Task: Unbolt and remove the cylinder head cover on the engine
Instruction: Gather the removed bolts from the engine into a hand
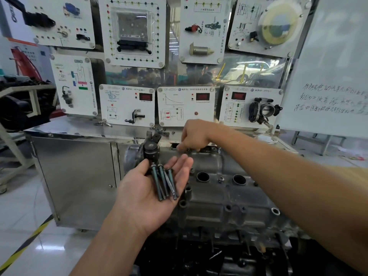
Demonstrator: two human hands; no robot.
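- A black fitting [151, 150] is standing just beyond the left grip [145, 198], and a steel cabinet [79, 176] is closing off the space beyond both grips.
- The left grip is lying palm-up and spread, carrying long bolts [157, 182]; they are overlapping, so three or four.
- The right grip [194, 136] is reaching the far edge of the engine cover [219, 200], fingers curling down; whether they are pinching anything, I cannot tell.
- The cover is sitting under both grips, showing two large round holes [203, 177].
- Open floor [29, 206] is lying left of the left grip.
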